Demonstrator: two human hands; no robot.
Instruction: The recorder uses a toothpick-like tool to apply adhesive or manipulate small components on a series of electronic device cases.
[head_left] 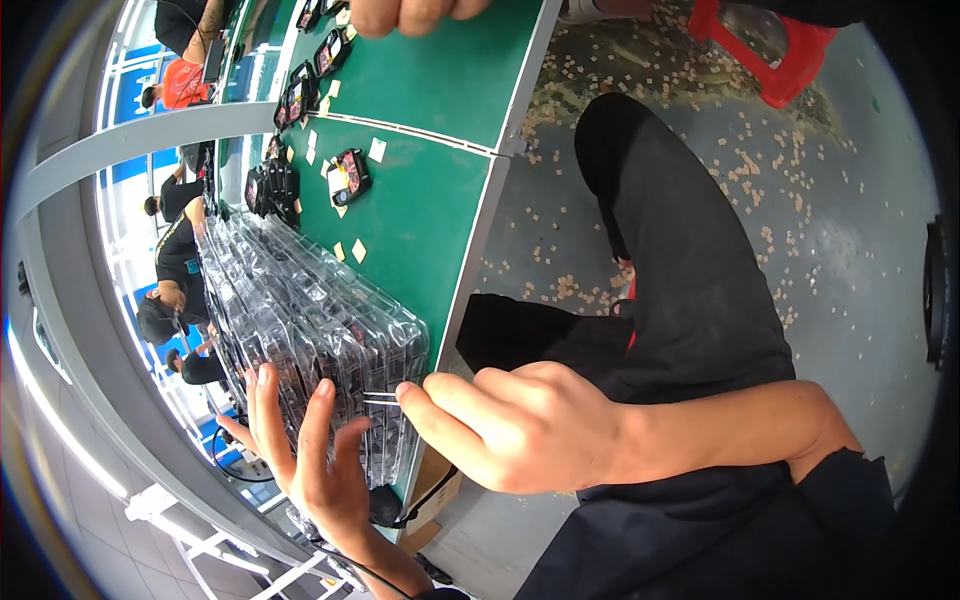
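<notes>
My right hand (pixel 520 425) is closed in a pinch around a pair of thin metal tweezers (pixel 380 394), whose two prongs point toward a stack of clear plastic trays (pixel 300 290). Small dark parts show through the plastic. Beside the near end of the stack is my left hand (pixel 320 470), its fingers spread. I cannot tell whether its fingertips touch the trays. The stack stands on a green tabletop (pixel 420 200) along its metal edge.
Small black pouches (pixel 348 177) and pale paper squares (pixel 359 250) lie on the table. Another person's fingers (pixel 410 12) show at the top edge. Several people are beyond the frame post (pixel 150 130). A red stool (pixel 770 60) stands on the floor, which is littered with paper bits.
</notes>
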